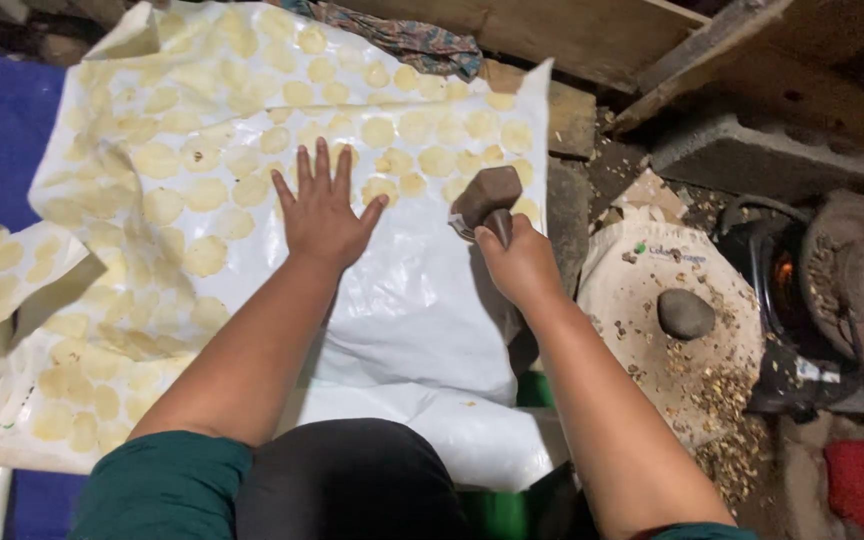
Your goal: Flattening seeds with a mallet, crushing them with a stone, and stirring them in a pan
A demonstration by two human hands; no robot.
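Here, from the head camera, I see my left hand (324, 212) lying flat, palm down and fingers spread wide, on a white plastic sheet (422, 320) that covers the work surface. It holds nothing; its fingertips touch the nearest of the pale yellow flattened discs (202, 255), which lie in rows over the far and left parts of the sheet, while the near part is bare. My right hand (520, 262) is closed round the handle of a dark stone mallet (488, 196) (the blunt head points away from me), held at the sheet's right edge, just beside the last discs there; I cannot tell whether the head touches the sheet. To the right, well apart from both hands, a rounded grey stone (685, 313) sits on a sack (652, 270) strewn with husks and crumbs, and beyond it a dark stove (787, 285) shows a small orange glow. A patterned cloth (422, 42) lies bunched at the sheet's far edge.
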